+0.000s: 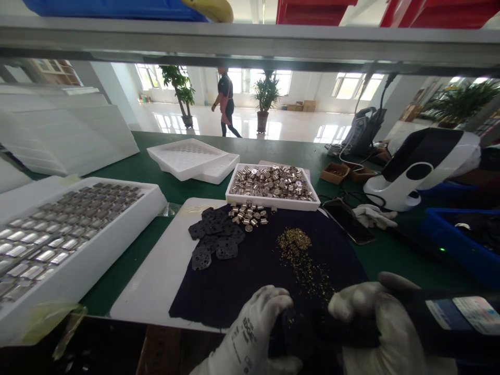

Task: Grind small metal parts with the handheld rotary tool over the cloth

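My right hand, in a white glove, is wrapped round a black power screwdriver with labels on its body. Its front end points left and blurs into the dark cloth. My left hand, gloved too, curls round a dark piece just left of the tool; its kind is hard to make out. Small brass-coloured screws lie heaped and trailing on the cloth ahead of my right hand. Black plates with holes overlap at the left, beside a small pile of silver metal cylinders.
Behind the cloth stands a white foam tray full of silver cylinders. A long foam tray with rows of metal parts fills the left. A phone, a white device and a blue bin are at right. A person walks beyond.
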Action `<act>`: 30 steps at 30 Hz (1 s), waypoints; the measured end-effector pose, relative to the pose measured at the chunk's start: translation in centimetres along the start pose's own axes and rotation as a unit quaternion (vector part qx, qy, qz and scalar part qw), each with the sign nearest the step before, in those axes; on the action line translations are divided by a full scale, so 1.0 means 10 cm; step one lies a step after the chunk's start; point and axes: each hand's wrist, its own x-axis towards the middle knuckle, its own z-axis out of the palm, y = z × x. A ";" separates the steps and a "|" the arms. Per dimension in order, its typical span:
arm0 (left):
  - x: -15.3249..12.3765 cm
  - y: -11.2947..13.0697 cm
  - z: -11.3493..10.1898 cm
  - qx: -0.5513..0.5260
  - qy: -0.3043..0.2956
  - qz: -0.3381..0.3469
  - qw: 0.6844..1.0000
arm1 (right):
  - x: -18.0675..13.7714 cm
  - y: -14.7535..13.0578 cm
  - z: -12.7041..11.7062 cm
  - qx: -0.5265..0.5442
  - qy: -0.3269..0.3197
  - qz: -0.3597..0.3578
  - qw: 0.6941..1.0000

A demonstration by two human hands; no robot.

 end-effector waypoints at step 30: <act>-0.08 -0.13 0.03 -0.010 -0.032 -0.010 0.999 | 0.00 0.11 -0.04 0.005 -0.155 -0.019 0.988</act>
